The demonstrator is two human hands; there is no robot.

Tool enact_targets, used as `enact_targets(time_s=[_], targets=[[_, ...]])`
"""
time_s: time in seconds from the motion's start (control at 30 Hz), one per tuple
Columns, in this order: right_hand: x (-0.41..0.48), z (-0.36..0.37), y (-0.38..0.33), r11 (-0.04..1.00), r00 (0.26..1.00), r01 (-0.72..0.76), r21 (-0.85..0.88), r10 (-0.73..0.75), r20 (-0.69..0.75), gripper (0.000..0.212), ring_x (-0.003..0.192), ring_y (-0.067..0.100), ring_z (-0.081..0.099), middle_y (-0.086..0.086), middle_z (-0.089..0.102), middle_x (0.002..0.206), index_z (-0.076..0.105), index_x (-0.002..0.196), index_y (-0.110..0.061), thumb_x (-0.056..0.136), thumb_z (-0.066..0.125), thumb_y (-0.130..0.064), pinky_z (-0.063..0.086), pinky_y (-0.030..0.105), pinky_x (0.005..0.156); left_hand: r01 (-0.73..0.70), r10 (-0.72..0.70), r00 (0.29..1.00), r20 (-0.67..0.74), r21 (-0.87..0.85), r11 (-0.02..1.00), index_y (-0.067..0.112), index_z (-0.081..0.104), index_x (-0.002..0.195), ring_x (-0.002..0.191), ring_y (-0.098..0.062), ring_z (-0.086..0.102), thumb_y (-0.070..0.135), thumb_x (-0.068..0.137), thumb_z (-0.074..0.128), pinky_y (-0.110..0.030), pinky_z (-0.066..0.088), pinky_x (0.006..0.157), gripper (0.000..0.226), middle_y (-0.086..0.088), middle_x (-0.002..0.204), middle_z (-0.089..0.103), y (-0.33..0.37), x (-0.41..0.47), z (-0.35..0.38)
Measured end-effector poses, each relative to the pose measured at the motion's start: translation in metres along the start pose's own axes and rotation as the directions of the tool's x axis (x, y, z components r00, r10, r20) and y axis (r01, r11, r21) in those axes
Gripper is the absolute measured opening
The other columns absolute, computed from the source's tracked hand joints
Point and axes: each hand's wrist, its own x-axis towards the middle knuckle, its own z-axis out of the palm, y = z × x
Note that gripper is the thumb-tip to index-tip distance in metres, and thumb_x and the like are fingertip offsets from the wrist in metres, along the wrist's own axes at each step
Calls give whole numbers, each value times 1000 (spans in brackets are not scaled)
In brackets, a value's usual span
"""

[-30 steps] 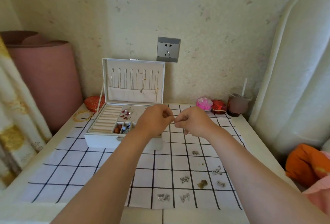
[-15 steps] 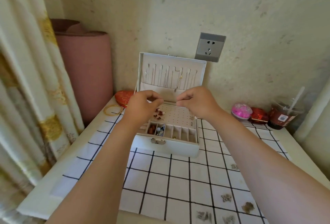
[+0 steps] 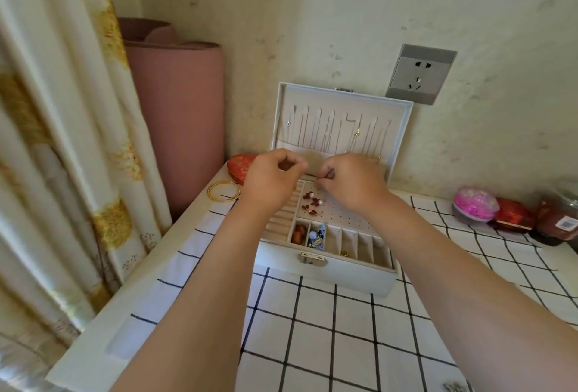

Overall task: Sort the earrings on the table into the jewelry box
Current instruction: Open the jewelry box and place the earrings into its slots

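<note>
Pressing the earring [image 3: 320, 176] pinched by the right hand [image 3: 350, 180] straight into the jewelry box [image 3: 328, 273] seems wisest; left hand [image 3: 270, 179] curls, contents untellable.

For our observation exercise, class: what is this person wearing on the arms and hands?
Nothing shows: both forearms are bare to the frame's edge, with no sleeves, gloves, watch or bracelet. No ring is visible on the left hand or right hand, though the fingers are partly hidden.
</note>
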Motion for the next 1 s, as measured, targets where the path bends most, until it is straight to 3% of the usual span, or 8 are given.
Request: enact_targets(time_s=[0.33,0.43,0.53,0.63,0.73,0.9,1.0], targets=[[1,10,-7,985,998,43,-167,-50,-38,8,83,14,66,-10,71,84,75,89,-31,89,68,-36,55,37,77,30,-29,1000,6,-8,1000,24,67,88,65,-6,62,24,91,69,-17,46,61,3,9,76,65,-3,-1,2],[3,6,-6,982,997,49,-183,-38,63,13,82,13,65,-11,71,84,75,88,-32,91,63,-37,54,38,79,33,-33,999,16,-13,999,25,67,86,68,-8,64,24,91,69,-19,47,64,5,10,77,65,-3,-2,2],[8,-1,-2,1000,987,7,-12,-6,158,17,78,9,64,-13,70,83,74,84,-27,95,61,-31,50,32,77,53,-52,998,27,-35,998,23,68,87,63,-7,64,24,91,69,-19,48,61,4,7,76,68,-2,-2,2],[7,-16,-6,955,996,-40,293,13,93,18,83,-2,61,-16,67,101,74,107,-23,97,61,-17,44,18,77,101,-99,995,35,-99,990,19,71,91,60,-6,64,27,91,68,-21,49,59,8,1,83,72,3,-2,3],[3,-33,-15,836,993,-75,544,14,114,19,55,4,59,-10,73,95,75,102,-24,91,70,-10,53,20,62,184,-181,983,35,-217,959,21,72,90,60,-4,64,30,93,66,-18,45,52,11,4,85,73,10,-4,4],[-2,-37,-17,736,996,-63,674,9,83,21,65,22,62,1,77,86,79,96,-17,76,85,-11,52,27,55,320,-305,947,100,-356,878,19,72,98,67,-6,68,32,92,66,-19,48,52,16,3,93,76,22,-8,3],[-2,-34,-15,715,999,-54,698,37,40,18,60,21,59,-2,77,83,80,93,-18,76,85,-13,51,26,55,366,-336,930,147,-417,832,19,72,101,68,-8,67,32,93,65,-20,49,55,17,5,92,75,26,-10,3]])
